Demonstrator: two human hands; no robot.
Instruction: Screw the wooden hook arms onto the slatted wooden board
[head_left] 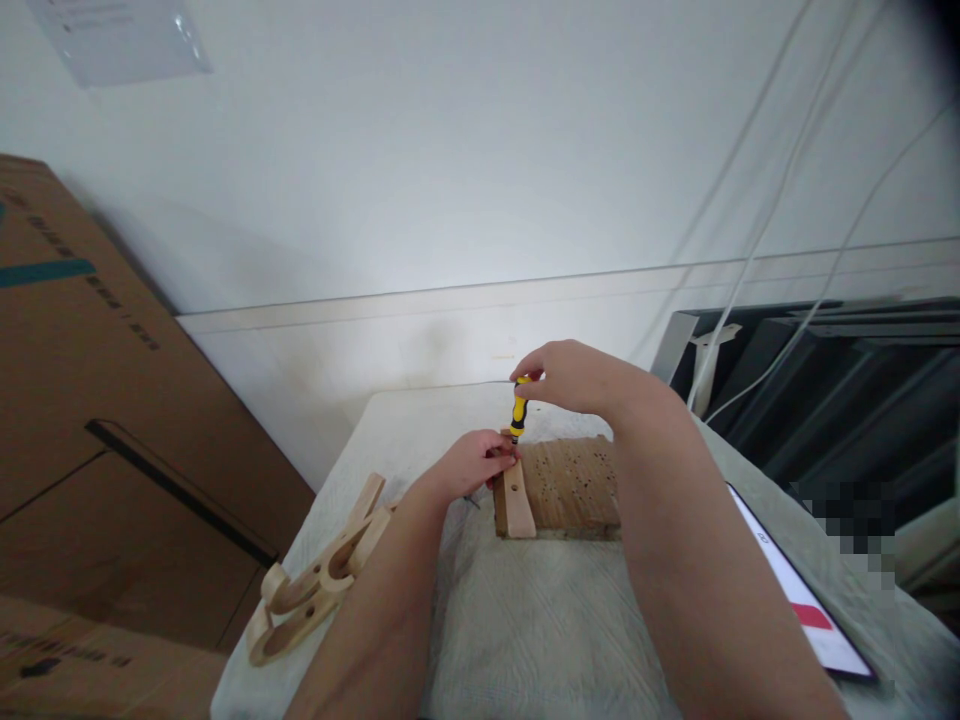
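My right hand (559, 375) grips a yellow and black screwdriver (519, 410) by the top of its handle. The screwdriver stands upright, its tip pointing down at a pale wooden strip (519, 510) with a hole in it. That strip lies across the left end of a brown wooden board (574, 485) dotted with many small holes. My left hand (480, 462) pinches close around the screwdriver's tip at the strip's far end; what sits between its fingers is too small to make out. My right forearm covers the board's right end.
Several curved wooden pieces (300, 600) with holes lie on the cloth-covered table (480, 620) at left. A tablet (810, 600) rests near the right edge. A large cardboard box (135, 420) stands left, dark metal panels (862, 390) right, a white wall (450, 150) behind.
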